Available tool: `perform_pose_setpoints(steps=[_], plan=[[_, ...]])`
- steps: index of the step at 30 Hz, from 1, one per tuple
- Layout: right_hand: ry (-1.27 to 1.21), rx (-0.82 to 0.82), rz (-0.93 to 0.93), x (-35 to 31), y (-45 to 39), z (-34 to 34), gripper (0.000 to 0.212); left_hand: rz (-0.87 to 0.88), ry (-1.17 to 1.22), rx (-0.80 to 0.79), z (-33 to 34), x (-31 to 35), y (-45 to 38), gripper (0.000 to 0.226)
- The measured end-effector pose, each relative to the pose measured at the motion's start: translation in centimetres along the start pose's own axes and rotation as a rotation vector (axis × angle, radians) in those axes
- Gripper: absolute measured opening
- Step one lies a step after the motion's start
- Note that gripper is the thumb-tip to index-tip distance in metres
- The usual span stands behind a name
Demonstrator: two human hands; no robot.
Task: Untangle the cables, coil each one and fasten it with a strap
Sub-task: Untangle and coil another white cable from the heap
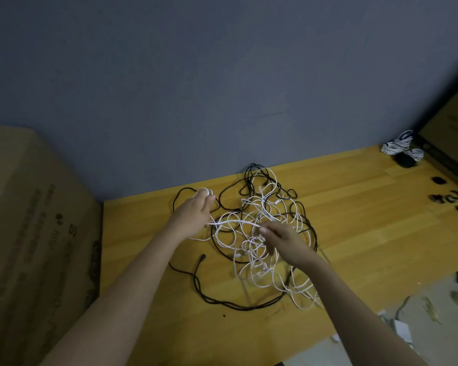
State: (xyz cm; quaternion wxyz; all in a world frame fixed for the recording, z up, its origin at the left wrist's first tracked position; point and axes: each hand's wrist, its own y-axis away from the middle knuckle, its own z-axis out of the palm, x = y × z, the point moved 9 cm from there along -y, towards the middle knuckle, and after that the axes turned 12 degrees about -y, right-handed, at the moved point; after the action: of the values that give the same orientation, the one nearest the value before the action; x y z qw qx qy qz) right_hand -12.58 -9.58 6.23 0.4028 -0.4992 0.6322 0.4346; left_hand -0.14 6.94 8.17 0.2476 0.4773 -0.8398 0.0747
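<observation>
both hands (193, 212) (283, 240) hold a white cable (236, 222) taut, running left-right.

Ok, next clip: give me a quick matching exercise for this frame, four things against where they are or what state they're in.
Things
1. left hand
2. right hand
3. coiled white cables
4. cardboard box

States or places
A. far right corner of the table
B. pinches a white cable over the middle of the tangle
C. stands at the table's left edge
D. grips a white cable at the tangle's left side

Pairs: 1-D, 2-B, 3-A, 4-C
</observation>
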Motion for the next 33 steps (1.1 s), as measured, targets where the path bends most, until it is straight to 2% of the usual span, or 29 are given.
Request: perform_pose_setpoints(steps=[2, 5, 10, 12, 14, 17, 20, 23, 26, 29, 33], plan=[[0.034, 0.038, -0.09, -1.6, -0.2, 0.3, 0.02, 0.028, 0.104, -0.112, 0.9, 1.1, 0.6, 0.025], [0.234, 0.104, -0.321, -5.1, -0.6, 1.0, 0.021, 0.058, 0.302, -0.22, 2.3, 3.3, 1.5, 0.024], [0.251, 0.393, -0.487, -8.8, -0.6, -2.0, 0.023, 0.047, 0.73, -0.329, 2.5, 5.5, 2.8, 0.034], [0.05, 0.348, -0.403, -8.9, -1.2, -2.2, 0.02, 0.105, 0.808, -0.407, 2.4, 7.0, 3.7, 0.048], [-0.189, 0.147, -0.248, -8.0, -1.9, -0.3, 0.018, 0.159, 0.884, -0.437, 1.9, 8.1, 4.3, 0.049], [-0.451, -0.045, -0.048, -5.9, -1.8, 2.1, 0.032, 0.149, 0.923, -0.378, 0.6, 7.9, 3.9, 0.047], [-0.464, -0.033, -0.073, -6.3, -1.2, 2.3, 0.032, 0.053, 0.874, -0.284, 0.0, 5.8, 2.8, 0.044], [-0.465, 0.104, -0.082, -6.1, -1.3, 1.7, 0.03, 0.028, 0.877, -0.253, 0.1, 5.3, 2.6, 0.033], [-0.479, 0.188, -0.079, -5.4, -1.5, 1.3, 0.032, 0.025, 1.06, -0.251, 0.5, 6.2, 3.3, 0.024], [-0.563, 0.116, -0.043, -4.9, -1.6, 2.1, 0.032, 0.01, 1.204, -0.289, 1.2, 7.0, 4.2, 0.027], [-0.573, 0.058, -0.024, -3.9, -1.5, 2.1, 0.028, 0.024, 1.034, -0.208, 0.7, 6.6, 4.1, 0.033]])
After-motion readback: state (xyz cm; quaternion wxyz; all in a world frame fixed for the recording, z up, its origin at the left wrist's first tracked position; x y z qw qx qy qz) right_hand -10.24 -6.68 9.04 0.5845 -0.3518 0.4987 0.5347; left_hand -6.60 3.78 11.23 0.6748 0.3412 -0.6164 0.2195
